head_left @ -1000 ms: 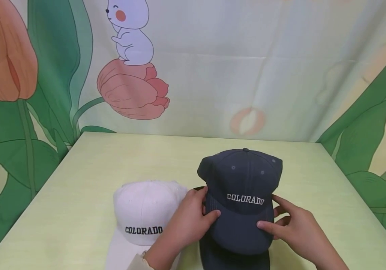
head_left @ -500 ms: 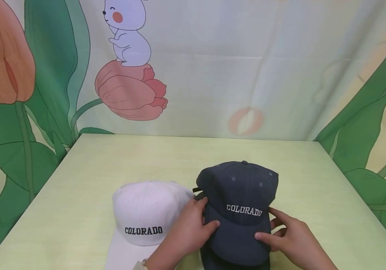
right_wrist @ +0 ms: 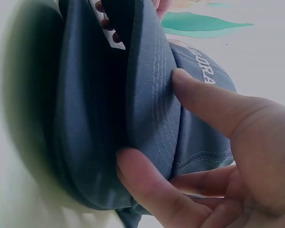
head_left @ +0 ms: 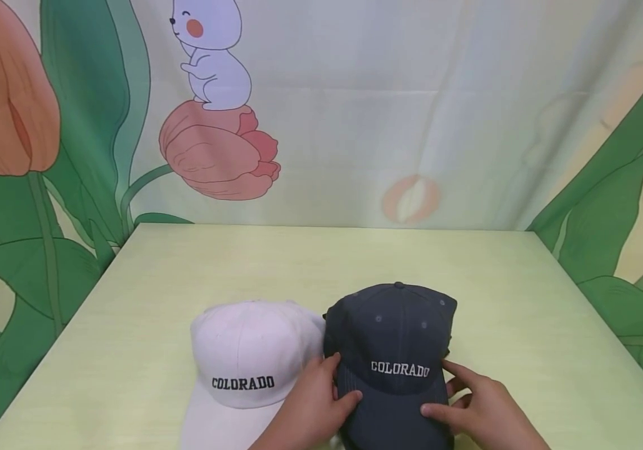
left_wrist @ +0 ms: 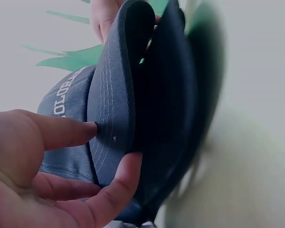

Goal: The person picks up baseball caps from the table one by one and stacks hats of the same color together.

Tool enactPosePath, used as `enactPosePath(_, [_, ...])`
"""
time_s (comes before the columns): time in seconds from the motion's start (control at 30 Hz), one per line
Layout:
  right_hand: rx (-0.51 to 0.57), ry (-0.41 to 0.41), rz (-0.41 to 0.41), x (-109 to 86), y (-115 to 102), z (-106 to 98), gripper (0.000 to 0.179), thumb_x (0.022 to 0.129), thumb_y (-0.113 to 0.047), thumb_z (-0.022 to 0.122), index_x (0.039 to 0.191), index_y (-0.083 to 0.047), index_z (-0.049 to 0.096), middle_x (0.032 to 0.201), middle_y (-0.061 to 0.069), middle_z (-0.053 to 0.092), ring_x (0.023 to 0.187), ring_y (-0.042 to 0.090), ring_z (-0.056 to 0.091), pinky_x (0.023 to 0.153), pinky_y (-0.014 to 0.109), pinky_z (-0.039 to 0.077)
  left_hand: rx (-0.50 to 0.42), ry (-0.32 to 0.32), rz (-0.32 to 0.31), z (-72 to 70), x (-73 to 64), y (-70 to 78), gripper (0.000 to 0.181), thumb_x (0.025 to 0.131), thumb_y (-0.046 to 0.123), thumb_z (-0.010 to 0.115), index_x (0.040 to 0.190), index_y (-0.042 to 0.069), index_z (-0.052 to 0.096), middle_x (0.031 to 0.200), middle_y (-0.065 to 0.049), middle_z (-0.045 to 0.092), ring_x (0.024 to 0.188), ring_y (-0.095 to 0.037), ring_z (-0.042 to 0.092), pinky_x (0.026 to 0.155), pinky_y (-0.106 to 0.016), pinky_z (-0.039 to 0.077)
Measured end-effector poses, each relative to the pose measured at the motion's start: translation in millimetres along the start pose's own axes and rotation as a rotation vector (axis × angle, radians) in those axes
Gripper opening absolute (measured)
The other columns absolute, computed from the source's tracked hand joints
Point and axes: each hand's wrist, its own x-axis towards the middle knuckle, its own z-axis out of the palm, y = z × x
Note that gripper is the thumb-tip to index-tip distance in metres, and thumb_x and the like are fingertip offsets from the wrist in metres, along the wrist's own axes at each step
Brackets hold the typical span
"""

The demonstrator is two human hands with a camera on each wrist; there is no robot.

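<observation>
In the head view, a navy baseball cap [head_left: 391, 337] with white COLORADO lettering faces me. My left hand [head_left: 312, 406] pinches the left side of its brim, and my right hand [head_left: 481, 406] pinches the right side. Both wrist views show each thumb on top of the brim, with fingers curled underneath. Below it sits a second dark cap, its brim [left_wrist: 173, 109] separated from the held brim by a gap; the right wrist view shows that lower brim [right_wrist: 85, 128] too. From above, the held cap mostly hides the lower one.
A white baseball cap [head_left: 254, 344] with black COLORADO lettering lies on the pale green table [head_left: 265, 256], just left of the navy caps and partly behind my left forearm. A printed cloth backdrop [head_left: 343, 125] with tulips and a cartoon animal hangs beyond the table's far edge.
Both hands have brought the navy cap down and toward me, onto or close over the lower dark cap, whose brim showed below it earlier. The white cap stays in place.
</observation>
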Motion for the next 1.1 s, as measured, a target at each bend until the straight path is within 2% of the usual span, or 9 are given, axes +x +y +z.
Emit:
enactPosePath(0.13, [-0.021,-0.024,-0.022,-1.4,4,3,0.089,0.074,-0.043,0.082,0.143,-0.003,0.043,0.089,0.002,0.064,0.070,0.011,0.068,0.065,0.027,0.052,-0.020,-0.043,-0.025,3.1,-0.8,-5.9,0.071,0.086,0.029,0.071,0.136,-0.013,0.044,0.106,-0.020,0.054,0.102,-0.034,0.053,0.089,-0.052,0.046])
enactPosePath(0.23, [-0.035,-0.034,-0.024,-1.7,7,5,0.089,0.074,-0.043,0.081,0.143,-0.002,0.044,0.088,0.002,0.064,0.070,0.011,0.067,0.064,0.028,0.051,-0.021,-0.070,-0.036,5.7,-1.0,-10.2,0.069,0.086,0.029,0.070,0.135,-0.013,0.045,0.095,-0.015,0.052,0.089,-0.029,0.052,0.080,-0.048,0.046])
enactPosePath(0.33, [-0.058,-0.034,0.002,-2.4,9,6,0.089,0.073,-0.043,0.082,0.142,-0.002,0.045,0.087,0.001,0.064,0.069,0.011,0.066,0.063,0.028,0.050,-0.028,-0.095,-0.023,8.6,-1.2,-13.5,0.067,0.086,0.028,0.070,0.134,-0.013,0.046,0.089,-0.011,0.051,0.086,-0.027,0.051,0.077,-0.046,0.046])
enactPosePath(0.53, [-0.103,-0.021,0.069,-4.4,11,10,0.089,0.070,-0.046,0.083,0.141,-0.005,0.049,0.085,-0.001,0.065,0.069,0.011,0.064,0.063,0.029,0.050,-0.026,-0.117,0.022,13.4,-2.6,-16.2,0.061,0.086,0.028,0.070,0.131,-0.008,0.051,0.089,-0.008,0.053,0.094,-0.028,0.054,0.086,-0.050,0.047])
enactPosePath(0.6, [-0.112,-0.018,0.089,-4.8,12,10,0.089,0.069,-0.046,0.084,0.140,-0.005,0.050,0.085,-0.002,0.065,0.069,0.011,0.064,0.063,0.029,0.049,-0.018,-0.123,0.029,14.2,-3.4,-16.8,0.059,0.085,0.028,0.070,0.129,-0.008,0.053,0.087,-0.008,0.053,0.091,-0.027,0.053,0.085,-0.049,0.048])
enactPosePath(0.83, [-0.122,-0.031,0.130,-7.7,12,12,0.089,0.068,-0.047,0.084,0.139,-0.004,0.051,0.084,-0.002,0.063,0.071,0.012,0.062,0.063,0.029,0.049,-0.039,-0.169,-0.031,15.7,-4.1,-18.3,0.063,0.085,0.028,0.070,0.128,-0.015,0.050,0.080,-0.007,0.051,0.079,-0.022,0.049,0.080,-0.045,0.048])
enactPosePath(0.97, [-0.117,-0.055,0.149,-9.2,11,13,0.090,0.069,-0.047,0.084,0.139,-0.003,0.050,0.083,-0.001,0.062,0.071,0.013,0.060,0.063,0.029,0.048,-0.021,-0.170,-0.057,16.0,-5.6,-19.2,0.064,0.084,0.028,0.070,0.127,-0.015,0.051,0.081,-0.008,0.054,0.081,-0.024,0.051,0.083,-0.048,0.048])
enactPosePath(1.1, [-0.185,-0.077,0.138,-6.4,9,14,0.089,0.070,-0.050,0.082,0.139,-0.003,0.051,0.086,0.000,0.060,0.073,0.013,0.060,0.065,0.030,0.050,0.027,-0.166,-0.061,16.0,-6.9,-19.3,0.065,0.082,0.028,0.072,0.126,-0.015,0.052,0.093,-0.014,0.058,0.089,-0.030,0.056,0.088,-0.051,0.049])
